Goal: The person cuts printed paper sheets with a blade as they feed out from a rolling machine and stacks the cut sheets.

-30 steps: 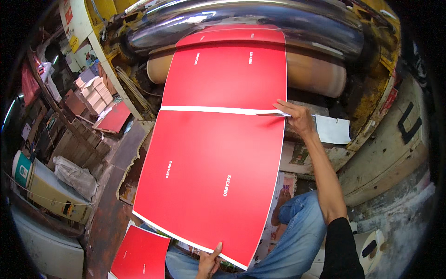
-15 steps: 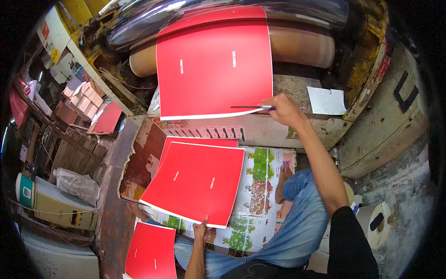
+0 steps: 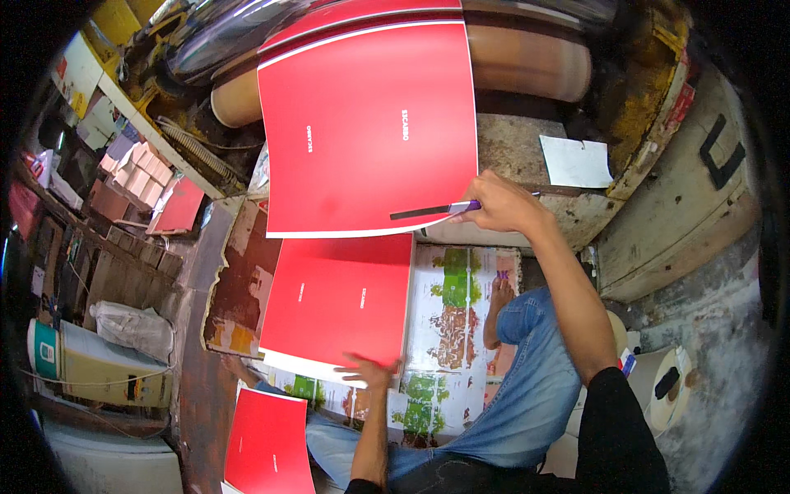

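A red sheet (image 3: 362, 123) with small white print and white edges hangs from the rollers, its lower end bowed toward me. At its lower right corner my right hand (image 3: 510, 204) is closed around a utility knife (image 3: 428, 212) with a purple handle, its dark blade pointing left across the sheet. The fingers are also at the sheet's edge; whether they pinch it I cannot tell. Below, more red sheets (image 3: 333, 280) lie stacked on the printed board. My left hand (image 3: 374, 372) is open, fingers spread over the near white edge of this stack.
A shiny roller (image 3: 527, 12) and a brown roller (image 3: 535, 66) cross the far side. Another red sheet (image 3: 267, 445) lies near my left leg. A white paper (image 3: 574, 162) rests on the ledge at right. My bare foot (image 3: 496, 309) is on the board's right side.
The hanging sheet has come farther down, with a white edge now showing near the roller. The lower sheet has settled squarer on the stack, and my left hand has let go of its edge.
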A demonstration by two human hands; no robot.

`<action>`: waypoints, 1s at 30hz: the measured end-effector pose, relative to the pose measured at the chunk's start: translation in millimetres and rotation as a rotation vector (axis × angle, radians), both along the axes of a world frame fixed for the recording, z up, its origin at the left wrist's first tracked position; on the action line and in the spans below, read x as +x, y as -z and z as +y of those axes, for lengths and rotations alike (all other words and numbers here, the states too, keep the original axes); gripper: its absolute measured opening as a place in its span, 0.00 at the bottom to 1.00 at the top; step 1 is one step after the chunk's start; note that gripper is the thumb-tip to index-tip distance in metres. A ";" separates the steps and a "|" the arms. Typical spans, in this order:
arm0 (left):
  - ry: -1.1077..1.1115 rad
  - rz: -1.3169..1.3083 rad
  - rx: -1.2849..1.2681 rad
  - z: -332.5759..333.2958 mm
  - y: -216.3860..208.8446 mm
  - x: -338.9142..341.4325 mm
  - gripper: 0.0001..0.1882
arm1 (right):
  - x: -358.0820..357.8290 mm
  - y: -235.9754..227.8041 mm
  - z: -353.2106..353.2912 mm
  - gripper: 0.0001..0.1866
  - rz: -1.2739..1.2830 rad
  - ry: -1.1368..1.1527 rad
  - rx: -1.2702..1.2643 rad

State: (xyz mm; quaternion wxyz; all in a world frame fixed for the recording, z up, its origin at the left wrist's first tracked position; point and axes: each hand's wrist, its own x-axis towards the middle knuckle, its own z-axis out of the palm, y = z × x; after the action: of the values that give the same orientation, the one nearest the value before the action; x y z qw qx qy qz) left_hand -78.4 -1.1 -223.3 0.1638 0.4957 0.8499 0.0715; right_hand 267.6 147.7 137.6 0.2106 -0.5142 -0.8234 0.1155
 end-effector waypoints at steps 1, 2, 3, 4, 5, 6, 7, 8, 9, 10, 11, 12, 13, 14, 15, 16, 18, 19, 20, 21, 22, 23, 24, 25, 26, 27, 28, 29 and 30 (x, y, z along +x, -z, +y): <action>0.011 -0.147 -0.252 2.0 -11.6 28.4 0.82 | 7.3 3.6 -5.3 0.15 -0.028 -0.007 -0.024; 0.001 -0.145 -0.245 1.6 -11.2 27.8 0.82 | 1.6 0.0 -6.2 0.17 -0.040 -0.040 -0.029; -0.024 -0.204 -0.035 2.3 -6.7 27.4 0.80 | -4.0 0.1 -6.0 0.17 -0.041 -0.050 -0.019; -0.048 -0.259 0.178 3.2 -3.3 25.2 0.79 | -10.9 2.7 -5.7 0.16 -0.012 -0.097 -0.018; -0.067 -0.264 0.164 0.7 -1.7 19.4 0.76 | -16.4 3.4 -8.8 0.16 0.003 -0.120 -0.022; -0.074 -0.265 0.170 -2.3 -0.5 16.4 0.76 | -20.2 1.2 -10.6 0.16 0.012 -0.143 -0.021; -0.042 -0.159 0.146 -6.0 -0.7 11.2 0.76 | -24.9 -2.6 -11.6 0.16 -0.053 -0.177 -0.193; -0.022 -0.044 0.131 -4.0 -2.8 -2.2 0.77 | -39.0 -9.8 -11.4 0.17 -0.115 -0.222 -0.352; -0.031 -0.061 0.013 5.9 -26.1 21.5 0.77 | -31.0 -5.4 -19.3 0.15 -0.074 -0.260 -0.307; -0.024 -0.070 -0.105 17.6 -56.7 48.2 0.77 | -18.1 -7.1 -27.0 0.15 -0.097 -0.223 -0.312; 0.242 -0.319 -0.025 26.6 -73.7 41.1 0.73 | -23.7 -16.1 -31.3 0.15 -0.113 -0.276 -0.343; 0.508 -0.561 0.052 32.1 -91.6 36.4 0.69 | -29.6 -20.5 -33.0 0.15 -0.127 -0.330 -0.380; 0.524 -0.576 0.043 35.9 -128.0 62.9 0.69 | -24.0 -19.2 -35.0 0.15 -0.049 -0.405 -0.391; 0.326 -1.365 0.229 37.2 -184.8 96.4 0.64 | -20.2 -15.4 -35.8 0.15 -0.050 -0.392 -0.397; 0.039 -2.121 0.441 40.0 -224.6 109.8 0.61 | -25.0 -13.4 -33.1 0.16 -0.065 -0.457 -0.433; 0.041 -2.115 0.462 44.5 -238.3 106.2 0.61 | -32.8 -13.5 -29.6 0.16 -0.084 -0.529 -0.466; 0.102 -2.478 0.368 48.1 -250.9 103.7 0.31 | -43.5 -19.2 -30.1 0.16 -0.115 -0.520 -0.559; -0.049 -2.207 0.335 46.0 -247.0 106.2 0.25 | -45.4 -22.5 -30.8 0.15 -0.142 -0.498 -0.656; -0.177 -1.937 0.296 43.8 -238.8 109.6 0.21 | -43.0 -28.8 -31.7 0.15 -0.153 -0.494 -0.651; -0.263 -2.088 0.243 47.5 -226.6 105.2 0.24 | -42.0 -34.1 -31.9 0.16 0.027 -0.568 -0.744; -0.258 -2.093 0.250 40.7 -214.2 99.3 0.24 | -40.7 -40.6 -32.5 0.17 0.211 -0.640 -0.834; -0.276 -2.083 0.269 32.3 -222.2 98.1 0.25 | -33.1 -48.2 -28.9 0.20 0.226 -0.472 -0.894; -0.289 -2.074 0.302 25.2 -228.4 95.3 0.25 | -22.1 -48.0 -20.7 0.18 0.303 -0.344 -0.742; -0.251 -2.027 0.360 17.8 -224.5 90.3 0.27 | -12.1 -45.3 -11.5 0.16 0.377 -0.221 -0.589; -0.253 -2.030 0.373 9.8 -227.3 86.2 0.27 | -8.6 -47.1 -5.0 0.15 0.528 -0.033 -0.443; -0.257 -2.055 0.319 1.8 -234.3 86.6 0.28 | 0.4 -50.1 0.3 0.14 0.670 0.167 -0.286; -0.261 -2.077 0.265 -5.0 -237.0 85.9 0.29 | 14.7 -39.7 18.4 0.14 0.828 0.284 -0.106; -0.262 -2.060 0.241 -12.0 -234.3 81.3 0.29 | 21.0 -36.6 32.7 0.16 0.862 0.435 0.051; -0.259 -2.062 0.249 -18.0 -237.8 79.0 0.29 | 26.0 -36.1 43.6 0.16 0.855 0.494 0.113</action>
State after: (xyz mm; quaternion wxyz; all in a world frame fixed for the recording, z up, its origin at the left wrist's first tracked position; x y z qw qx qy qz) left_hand 0.5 -19.1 14.5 0.7481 0.1129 0.3318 0.5635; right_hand 293.7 191.3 173.6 0.5779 -0.5882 -0.5220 0.2180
